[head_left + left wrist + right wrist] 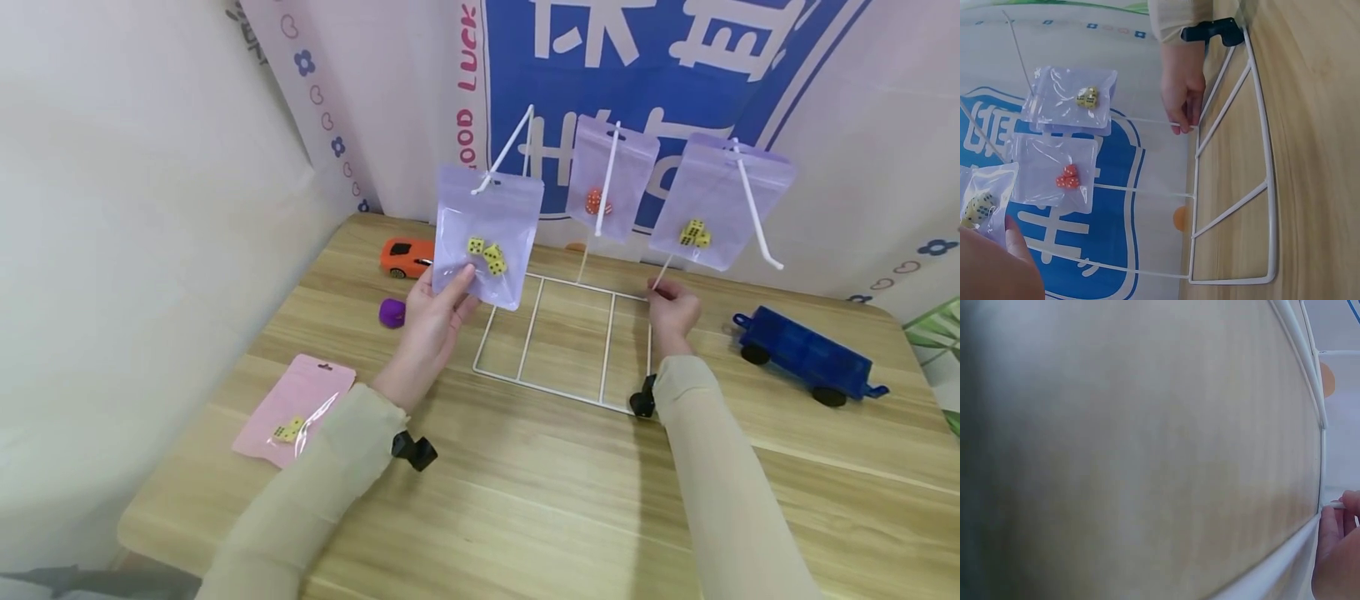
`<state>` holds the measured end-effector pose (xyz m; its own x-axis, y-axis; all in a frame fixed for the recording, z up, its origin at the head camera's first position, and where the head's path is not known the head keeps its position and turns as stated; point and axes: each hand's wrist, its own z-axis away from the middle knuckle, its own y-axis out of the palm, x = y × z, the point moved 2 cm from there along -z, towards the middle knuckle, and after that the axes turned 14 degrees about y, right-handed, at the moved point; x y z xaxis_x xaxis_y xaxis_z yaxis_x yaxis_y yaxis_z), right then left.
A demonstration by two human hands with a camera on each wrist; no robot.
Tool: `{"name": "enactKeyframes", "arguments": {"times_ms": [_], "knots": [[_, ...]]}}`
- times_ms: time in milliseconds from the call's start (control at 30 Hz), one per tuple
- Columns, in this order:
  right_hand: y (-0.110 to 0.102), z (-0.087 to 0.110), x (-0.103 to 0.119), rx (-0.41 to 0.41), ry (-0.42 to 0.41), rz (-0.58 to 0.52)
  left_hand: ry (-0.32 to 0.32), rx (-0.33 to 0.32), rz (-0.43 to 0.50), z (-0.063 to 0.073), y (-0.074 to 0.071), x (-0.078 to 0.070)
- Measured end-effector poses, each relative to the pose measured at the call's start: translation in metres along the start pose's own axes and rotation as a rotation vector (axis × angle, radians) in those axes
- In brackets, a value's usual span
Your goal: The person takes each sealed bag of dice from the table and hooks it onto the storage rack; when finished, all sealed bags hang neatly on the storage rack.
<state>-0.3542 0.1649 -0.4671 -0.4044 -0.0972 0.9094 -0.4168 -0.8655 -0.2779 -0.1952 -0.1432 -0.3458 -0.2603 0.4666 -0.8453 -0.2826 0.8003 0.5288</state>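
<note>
My left hand [435, 327] pinches the lower edge of a purple zip bag [457, 225] with yellow dice inside, thumb on the front. The bag's top edge meets the left prong of a white wire rack [558, 398], whose tip shows in front of it. My right hand [672, 310] grips the rack's right upright low down, near its base, also seen in the right wrist view. From the middle prong hangs a purple bag [626, 158] with red dice. On the right prong hangs another purple bag [720, 179] with yellow dice.
A pink bag [300, 392] with yellow dice lies at the table's left. Behind my left hand are an orange toy car [401, 257] and a small purple object [391, 313]. A blue toy trailer [806, 350] stands right of the rack. A printed cloth [405, 108] hangs behind.
</note>
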Motion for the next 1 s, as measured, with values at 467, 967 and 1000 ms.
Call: {"name": "enactKeyframes", "arguments": {"times_ms": [467, 967, 1000], "knots": [[0.0, -0.001, 0.0, -0.018, -0.042, 0.0, 0.02, -0.035, 0.033, -0.047, 0.028, 0.021], [0.0, -0.004, 0.001, -0.01, -0.028, -0.011, 0.025, -0.084, 0.049, -0.094, 0.049, 0.035], [0.0, -0.004, 0.001, -0.008, -0.025, -0.014, 0.023, -0.088, 0.051, -0.097, 0.05, 0.035]]}}
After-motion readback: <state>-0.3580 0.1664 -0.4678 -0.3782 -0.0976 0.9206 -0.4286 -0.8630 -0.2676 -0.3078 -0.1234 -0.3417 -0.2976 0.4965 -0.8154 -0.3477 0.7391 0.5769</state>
